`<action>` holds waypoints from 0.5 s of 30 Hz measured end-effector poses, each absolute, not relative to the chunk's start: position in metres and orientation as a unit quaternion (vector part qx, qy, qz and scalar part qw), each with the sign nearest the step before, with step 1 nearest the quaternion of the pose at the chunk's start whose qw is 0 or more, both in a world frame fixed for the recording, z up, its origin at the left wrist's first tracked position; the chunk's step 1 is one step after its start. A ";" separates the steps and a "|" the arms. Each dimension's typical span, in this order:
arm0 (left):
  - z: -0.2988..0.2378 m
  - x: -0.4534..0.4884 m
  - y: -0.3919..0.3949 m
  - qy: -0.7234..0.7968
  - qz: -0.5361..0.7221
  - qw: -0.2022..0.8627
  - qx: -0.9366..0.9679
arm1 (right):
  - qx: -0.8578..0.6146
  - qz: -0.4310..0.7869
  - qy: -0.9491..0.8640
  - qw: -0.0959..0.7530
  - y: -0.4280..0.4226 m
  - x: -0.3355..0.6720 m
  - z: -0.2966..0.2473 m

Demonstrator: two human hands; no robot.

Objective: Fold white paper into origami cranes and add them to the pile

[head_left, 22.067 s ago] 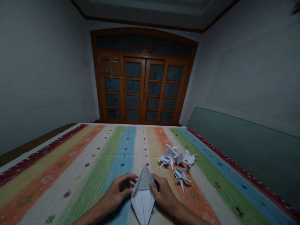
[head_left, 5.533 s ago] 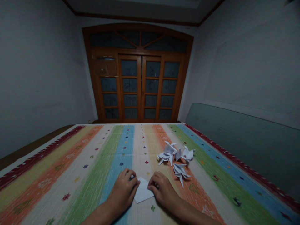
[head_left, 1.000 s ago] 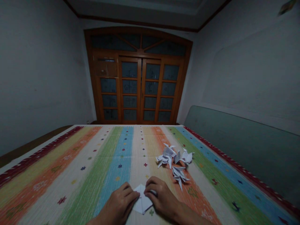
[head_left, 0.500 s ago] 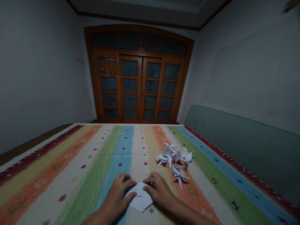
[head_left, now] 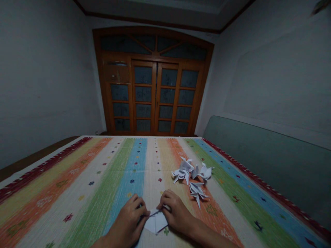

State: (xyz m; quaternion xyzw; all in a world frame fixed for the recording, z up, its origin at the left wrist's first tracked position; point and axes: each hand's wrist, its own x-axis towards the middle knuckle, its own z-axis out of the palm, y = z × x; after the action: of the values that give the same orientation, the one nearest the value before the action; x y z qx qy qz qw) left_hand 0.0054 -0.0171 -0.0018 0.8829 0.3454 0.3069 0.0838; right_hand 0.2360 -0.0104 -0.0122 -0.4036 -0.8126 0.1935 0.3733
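Observation:
A folded sheet of white paper (head_left: 156,223) lies on the striped tablecloth close to me, creased down its middle. My left hand (head_left: 132,217) pinches its upper left edge between thumb and fingers. At the upper right edge, my right hand (head_left: 173,210) is closed on the paper in the same way. Between the two hands the top edge is slightly raised. Both hands' fingertips partly hide the paper's upper corners.
Several folded white paper cranes (head_left: 184,170) sit in a cluster beyond my right hand, one crane (head_left: 197,191) nearer to me. The striped tablecloth (head_left: 98,193) covers the table. A pale green panel (head_left: 258,148) runs along the right side; wooden glazed doors (head_left: 155,96) stand behind.
Both hands have shifted from lying along the paper's sides to pinching its top edge. That top edge has lifted and folded toward me, so the paper's pointed top looks lower.

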 end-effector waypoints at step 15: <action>0.015 0.000 -0.025 0.290 0.199 0.058 0.934 | -0.306 0.051 -0.929 0.204 -0.024 0.245 -0.006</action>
State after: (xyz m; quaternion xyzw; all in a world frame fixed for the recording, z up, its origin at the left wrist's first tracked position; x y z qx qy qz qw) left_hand 0.0000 -0.0253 0.0150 0.9342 0.2900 0.1993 0.0582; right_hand 0.2452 -0.0241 -0.0063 -0.3055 -0.9286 0.0505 0.2043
